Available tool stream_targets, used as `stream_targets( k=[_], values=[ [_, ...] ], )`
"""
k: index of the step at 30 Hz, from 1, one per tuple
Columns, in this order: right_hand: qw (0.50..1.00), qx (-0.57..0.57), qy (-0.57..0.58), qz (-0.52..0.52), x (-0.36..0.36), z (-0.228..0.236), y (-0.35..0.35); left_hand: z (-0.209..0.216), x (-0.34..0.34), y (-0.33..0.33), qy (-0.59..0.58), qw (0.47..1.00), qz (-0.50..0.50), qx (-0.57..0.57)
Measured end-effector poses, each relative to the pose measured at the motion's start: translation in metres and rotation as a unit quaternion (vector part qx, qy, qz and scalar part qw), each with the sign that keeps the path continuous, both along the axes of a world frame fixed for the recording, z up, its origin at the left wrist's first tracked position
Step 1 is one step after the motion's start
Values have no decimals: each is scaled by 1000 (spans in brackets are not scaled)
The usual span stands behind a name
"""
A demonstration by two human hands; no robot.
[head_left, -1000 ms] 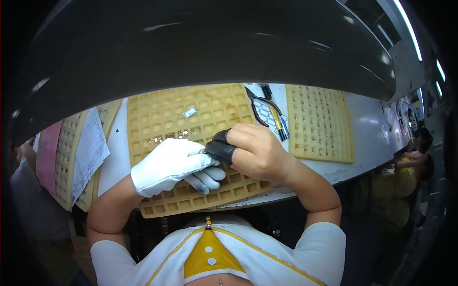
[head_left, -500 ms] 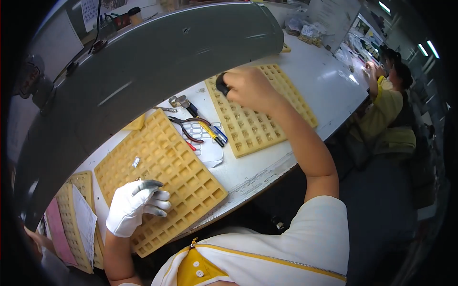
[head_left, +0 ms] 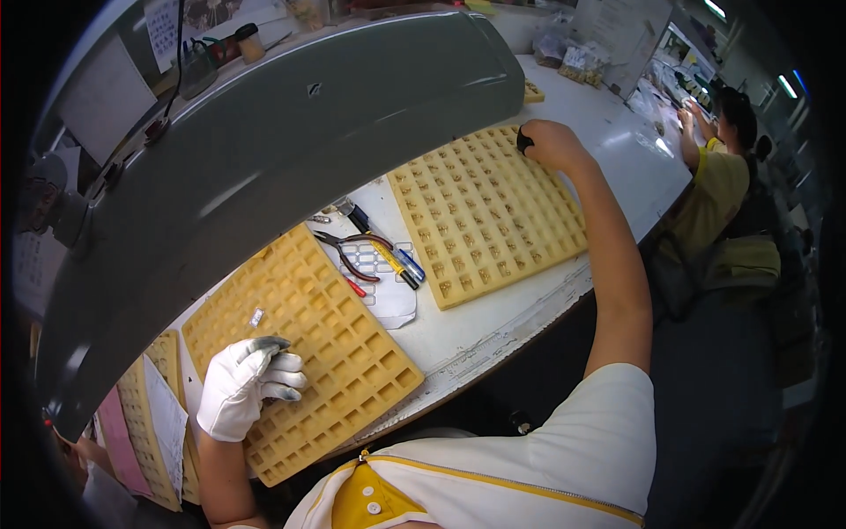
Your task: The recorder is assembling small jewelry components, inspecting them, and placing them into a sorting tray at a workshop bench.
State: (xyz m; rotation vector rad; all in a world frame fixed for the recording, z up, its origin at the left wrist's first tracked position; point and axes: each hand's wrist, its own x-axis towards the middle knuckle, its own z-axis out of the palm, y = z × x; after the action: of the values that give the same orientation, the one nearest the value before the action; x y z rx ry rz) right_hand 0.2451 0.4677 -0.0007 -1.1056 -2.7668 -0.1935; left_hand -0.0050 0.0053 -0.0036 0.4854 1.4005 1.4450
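Note:
My left hand [head_left: 250,386], in a white glove with darkened fingertips, hovers over the near part of a yellow tray [head_left: 377,407] full of square pockets. Its fingers are curled, and whatever lies inside them is hidden. A small shiny clear piece [head_left: 256,317] rests on that tray, beyond the hand. At the far right corner of a second yellow tray [head_left: 520,269], whose pockets hold small metallic bits, my bare right hand [head_left: 557,146] grips a small black rounded object [head_left: 524,141].
Pliers [head_left: 357,251], pens [head_left: 398,264] and a paper sheet [head_left: 394,309] lie between the trays. A long dark grey lamp hood [head_left: 291,123] spans the bench's back. More trays and papers [head_left: 167,414] stand at left. A co-worker [head_left: 718,185] sits at far right.
My right hand has moved right across the second tray to its far right corner, still with the black object. The left hand stays over its tray. The whole view has shifted slightly.

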Motion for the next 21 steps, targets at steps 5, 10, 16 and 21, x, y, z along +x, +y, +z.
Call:
stream_targets(
  k=[5, 10, 16, 21],
  values=[
    [997, -73, -2, -20, -4, -2, 9, 4, 2, 1, 4, 1000, 4, -7],
    [985, -139, 63, -75, 2, -13, 17, 5, 6, 3, 16, 1000, 13, -18],
    [995, -25, 71, -65, 2, -30, -2, 9, 12, -2, 18, 1000, 17, -8],
    [977, -114, 164, -80, 3, -18, -9, 9, 1, -8, 26, 999, 30, 30]
  ],
)
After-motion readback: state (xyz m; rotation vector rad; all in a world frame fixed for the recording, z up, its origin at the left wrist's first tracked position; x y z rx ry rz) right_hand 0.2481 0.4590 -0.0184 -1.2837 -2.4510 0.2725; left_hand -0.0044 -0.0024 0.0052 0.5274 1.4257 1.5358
